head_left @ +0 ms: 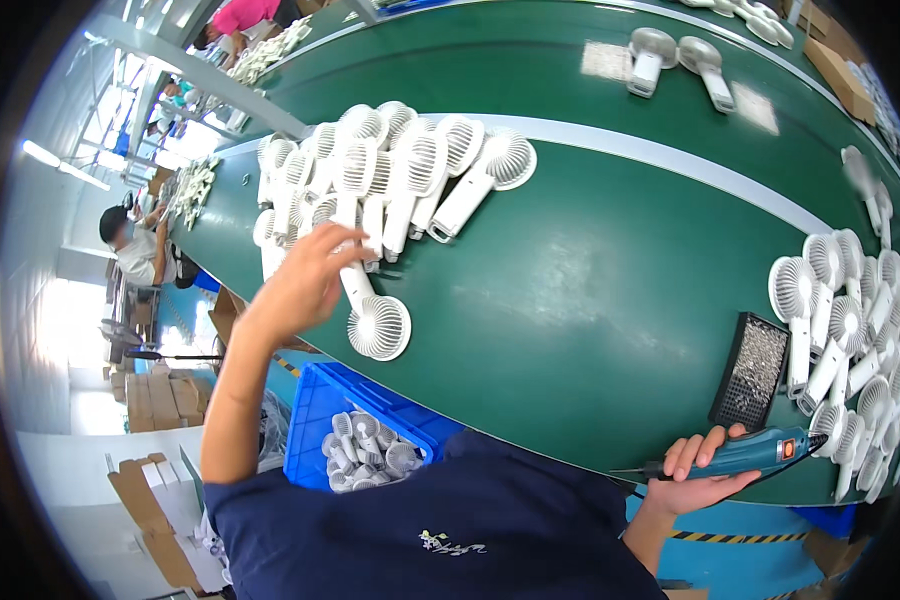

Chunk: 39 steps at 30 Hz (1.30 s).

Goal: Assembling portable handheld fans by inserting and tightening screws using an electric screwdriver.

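My left hand [312, 275] reaches over the table's left part, fingers curled around the handle end of a white handheld fan [378, 328]. That fan's round grille points toward me, near the table edge. Just beyond the hand lies a heap of similar white fans [420, 160], grilles mostly on the far side. At the near right edge, my right hand [698, 468] is wrapped around a teal electric screwdriver [760, 453], its thin bit pointing left. A black tray of small metal screws [753, 365] rests just beyond the right hand.
More white fans [845, 330] are heaped at the far right of the green table [560, 290]. Below its front edge stands a blue crate [315, 430] containing fans. Past a pale rail, a green surface [530, 60] carries a few fans [650, 60]. Co-workers [140, 245] are at left.
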{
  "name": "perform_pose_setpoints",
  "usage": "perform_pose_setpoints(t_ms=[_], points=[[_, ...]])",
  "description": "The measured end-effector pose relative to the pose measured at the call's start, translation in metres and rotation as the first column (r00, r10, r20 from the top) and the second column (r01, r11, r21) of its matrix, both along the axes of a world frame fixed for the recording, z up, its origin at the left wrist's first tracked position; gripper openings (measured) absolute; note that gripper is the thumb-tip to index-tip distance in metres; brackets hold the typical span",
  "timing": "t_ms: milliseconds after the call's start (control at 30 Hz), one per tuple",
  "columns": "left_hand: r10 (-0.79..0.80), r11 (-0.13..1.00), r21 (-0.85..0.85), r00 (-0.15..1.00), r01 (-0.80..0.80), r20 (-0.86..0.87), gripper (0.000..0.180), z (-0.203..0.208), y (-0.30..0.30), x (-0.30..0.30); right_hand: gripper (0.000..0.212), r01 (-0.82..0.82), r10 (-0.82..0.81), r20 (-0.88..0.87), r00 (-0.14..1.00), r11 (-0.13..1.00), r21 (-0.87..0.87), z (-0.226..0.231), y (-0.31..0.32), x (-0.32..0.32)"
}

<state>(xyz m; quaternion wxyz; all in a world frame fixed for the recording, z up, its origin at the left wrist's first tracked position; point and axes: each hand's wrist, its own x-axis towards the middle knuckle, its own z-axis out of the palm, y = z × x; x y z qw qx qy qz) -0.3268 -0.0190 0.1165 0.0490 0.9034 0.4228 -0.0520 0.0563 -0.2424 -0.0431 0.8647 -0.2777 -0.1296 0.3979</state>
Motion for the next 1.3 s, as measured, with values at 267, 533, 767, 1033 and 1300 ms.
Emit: perform_pose_setpoints(t_ms=[267,533,767,1033,1300], points=[[0.049,0.991,0.122,0.999,-0.05,0.011,0.06,-0.06,-0.052,-0.029,0.057,-0.041,0.041,-0.024,0.999,0.999,-0.025,-0.002,-0.001,-0.001],[0.031,0.965,0.223,0.905,-0.138,0.425,0.044,-0.111,-0.033,0.108,0.058,0.096,-0.1,-0.042,0.994,0.991,-0.096,0.008,0.004,-0.01],[0.226,0.888,0.286,0.885,-0.359,0.407,0.055,-0.148,0.028,0.155,0.066,0.113,-0.127,-0.152,0.98,0.989,-0.101,0.008,0.002,-0.015],[0.213,0.907,0.268,0.903,-0.324,0.372,0.055,-0.152,-0.03,0.189,0.075,-0.115,0.084,-0.313,0.946,0.99,-0.082,-0.007,0.01,-0.016],[0.367,0.909,0.093,0.886,-0.407,0.284,0.059,-0.136,-0.087,0.252,0.069,-0.07,0.059,-0.184,0.981,0.996,-0.055,0.003,-0.002,-0.009]])
